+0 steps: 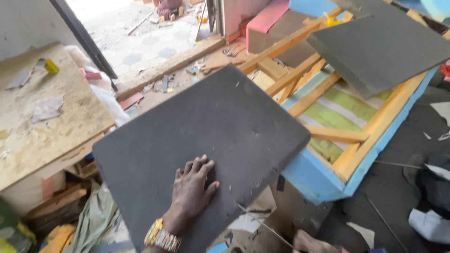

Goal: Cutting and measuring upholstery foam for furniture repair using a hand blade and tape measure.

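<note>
the left hand (191,189) was laid flat and open on a dark grey foam slab (201,150) tilted above the littered floor, while the right hand (311,243), barely seen, could not be judged.

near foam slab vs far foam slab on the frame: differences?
The near foam slab has the left hand flat on it; the far foam slab is untouched. The near slab hangs over the floor clutter, only its right corner reaching the wooden frame; the far slab rests on that frame. The near slab looks darker, the far one paler. Both are grey, thick, with rounded corners.
</note>
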